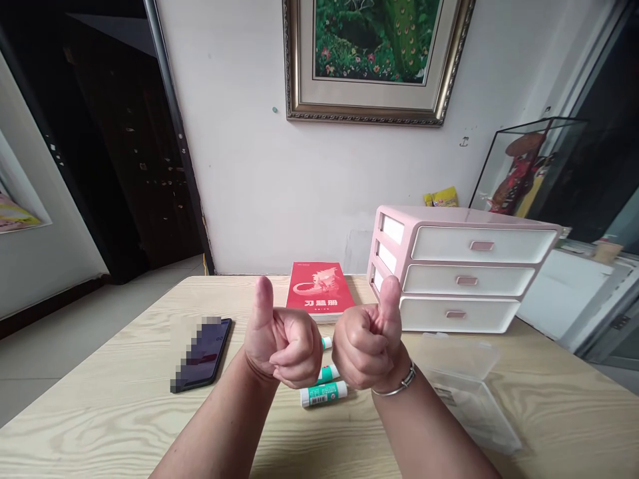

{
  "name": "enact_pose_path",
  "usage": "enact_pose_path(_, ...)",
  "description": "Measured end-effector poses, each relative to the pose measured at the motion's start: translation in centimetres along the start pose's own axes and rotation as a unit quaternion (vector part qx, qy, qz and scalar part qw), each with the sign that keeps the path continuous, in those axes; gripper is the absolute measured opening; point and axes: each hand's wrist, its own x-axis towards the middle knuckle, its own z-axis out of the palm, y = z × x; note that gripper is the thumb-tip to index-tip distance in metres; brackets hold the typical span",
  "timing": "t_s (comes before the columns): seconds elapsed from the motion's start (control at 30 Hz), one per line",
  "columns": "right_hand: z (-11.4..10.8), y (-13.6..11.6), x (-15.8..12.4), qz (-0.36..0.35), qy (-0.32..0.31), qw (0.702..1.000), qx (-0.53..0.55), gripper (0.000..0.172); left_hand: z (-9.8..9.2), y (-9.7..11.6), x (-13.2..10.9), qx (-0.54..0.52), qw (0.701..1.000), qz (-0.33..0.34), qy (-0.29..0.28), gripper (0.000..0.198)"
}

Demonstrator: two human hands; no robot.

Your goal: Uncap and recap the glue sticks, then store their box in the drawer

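Both of my hands are raised over the middle of the table, curled into fists with the thumbs pointing up. My left hand (pixel 294 342) holds nothing that I can see. Close beside it, my right hand (pixel 367 346) is closed the same way, with a silver bracelet (pixel 399 386) on its wrist. Below and behind the hands lie white and green glue sticks; the nearest glue stick (pixel 323 394) shows whole, while the others are partly covered by my hands. A red book (pixel 319 286) lies flat just beyond the fists.
On the wooden table (pixel 124 412), a dark phone (pixel 212 352), partly pixelated, lies at left. A pink and white drawer unit (pixel 464 266) stands at back right. In front of it is an open clear plastic box (pixel 479 412), partly behind my right forearm. A framed picture (pixel 369 100) hangs on the wall.
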Motion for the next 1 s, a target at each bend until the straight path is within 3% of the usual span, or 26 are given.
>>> enact_pose_path(0.27,-0.5,-0.4,-0.4,0.006,0.050,0.999,-0.009,0.082,-1.2,0.2,-0.6,-0.004,0.999,-0.018,0.046,0.088)
enact_pose_path(0.77,-0.3,-0.1,-0.1,0.006,0.047,0.999,-0.022,0.082,-1.0,0.0,-0.5,0.003,0.999,-0.028,0.046,0.087)
enact_pose_path(1.0,0.3,0.1,-0.4,0.031,0.083,0.995,-0.039,0.081,-0.6,-0.5,-0.5,0.012,0.998,-0.036,0.050,0.086)
